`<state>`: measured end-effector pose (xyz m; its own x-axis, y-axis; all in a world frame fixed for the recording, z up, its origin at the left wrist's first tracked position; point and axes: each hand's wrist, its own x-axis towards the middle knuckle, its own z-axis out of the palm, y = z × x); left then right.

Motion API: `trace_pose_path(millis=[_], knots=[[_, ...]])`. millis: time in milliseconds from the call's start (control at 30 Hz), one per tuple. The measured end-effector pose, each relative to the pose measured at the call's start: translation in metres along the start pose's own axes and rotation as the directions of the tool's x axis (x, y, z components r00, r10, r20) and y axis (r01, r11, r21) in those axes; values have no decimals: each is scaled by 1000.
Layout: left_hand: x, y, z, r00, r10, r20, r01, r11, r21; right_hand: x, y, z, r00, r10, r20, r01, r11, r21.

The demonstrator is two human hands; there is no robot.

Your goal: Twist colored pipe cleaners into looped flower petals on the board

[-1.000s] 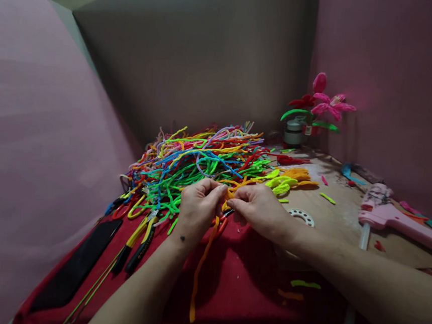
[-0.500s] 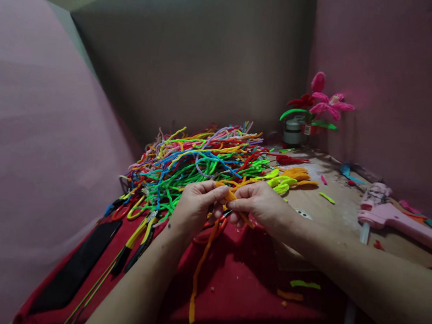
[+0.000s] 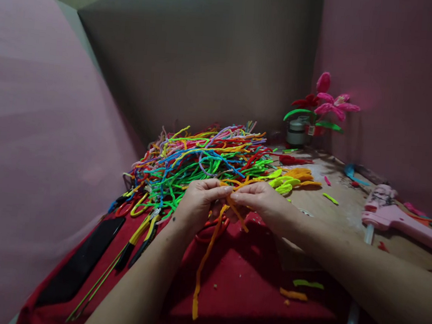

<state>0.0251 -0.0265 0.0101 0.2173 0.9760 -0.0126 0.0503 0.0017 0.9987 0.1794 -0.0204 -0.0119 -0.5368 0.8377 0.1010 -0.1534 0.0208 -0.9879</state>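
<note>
My left hand (image 3: 200, 201) and my right hand (image 3: 263, 205) meet at the middle, thumbs and fingers pinched together on orange pipe cleaners (image 3: 207, 264). One long orange end hangs down below my left hand, and a shorter one slants out under my right. The spot where the strands cross is partly covered by my fingertips. Just behind my hands lies a big heap of coloured pipe cleaners (image 3: 205, 156). Red-handled scissors (image 3: 210, 232) lie below my fingers, partly hidden. Bent yellow-green and orange pipe cleaner petals (image 3: 288, 182) rest right of the heap.
On the red cloth (image 3: 243, 285) at left lie yellow-and-black pliers (image 3: 142, 236) and a black phone (image 3: 80, 261). A pink glue gun (image 3: 393, 215) with a glue stick lies at right. Pipe cleaner flowers (image 3: 334, 106) stand at the back right. Short offcuts (image 3: 308, 284) lie in front.
My hands stay together at the same place; my right fingers have closed in nearer the left thumb. The shorter orange end now points further down. The whole view has shifted slightly.
</note>
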Motion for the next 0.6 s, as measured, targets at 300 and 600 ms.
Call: trace_pose_path(millis=[300,600], knots=[[-2,1,5,989,110,-96,-108,994,28,2,0,0,999,-10,-47,6,997,-79],[-3,0,11,993,98,-72,-87,986,142,2,8,-1,989,2,-148,-2,1000,-2]])
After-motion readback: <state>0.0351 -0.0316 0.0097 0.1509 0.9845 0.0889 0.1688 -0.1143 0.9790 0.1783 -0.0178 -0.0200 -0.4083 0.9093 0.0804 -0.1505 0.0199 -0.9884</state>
